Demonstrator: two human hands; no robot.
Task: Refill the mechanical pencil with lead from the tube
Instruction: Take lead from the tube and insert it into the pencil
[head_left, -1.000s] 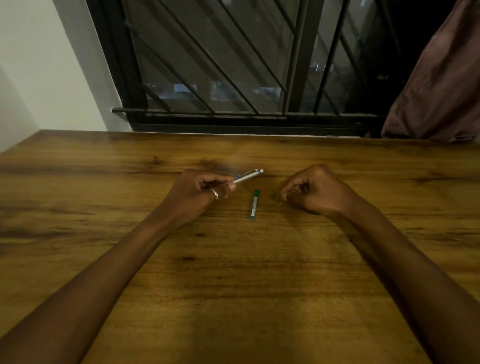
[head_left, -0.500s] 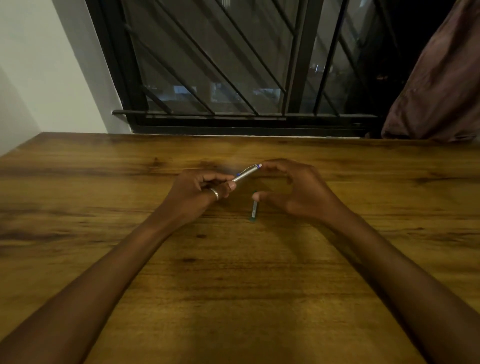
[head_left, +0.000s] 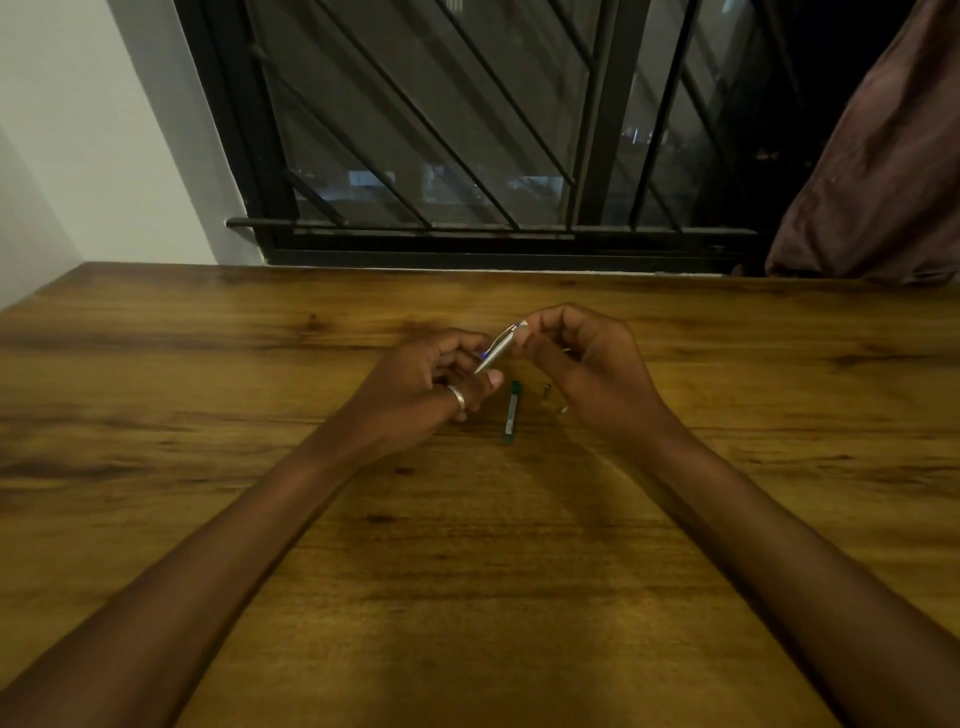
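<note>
A silver mechanical pencil (head_left: 497, 347) with a blue band slants up to the right above the wooden table (head_left: 260, 441). My left hand (head_left: 431, 387), wearing a ring, grips its lower end. My right hand (head_left: 582, 358) pinches the pencil's upper end between thumb and fingertips. The green lead tube (head_left: 510, 413) lies flat on the table just below and between my hands. Two small loose parts (head_left: 546, 389) lie to its right, beside my right wrist.
A black barred window (head_left: 467, 130) runs along the table's far edge. A dark curtain (head_left: 872, 171) hangs at the far right. A white wall (head_left: 78, 130) borders the left side.
My right hand left the table by the small parts, rose to the left and closed on the pencil's upper end. My left hand kept holding the pencil.
</note>
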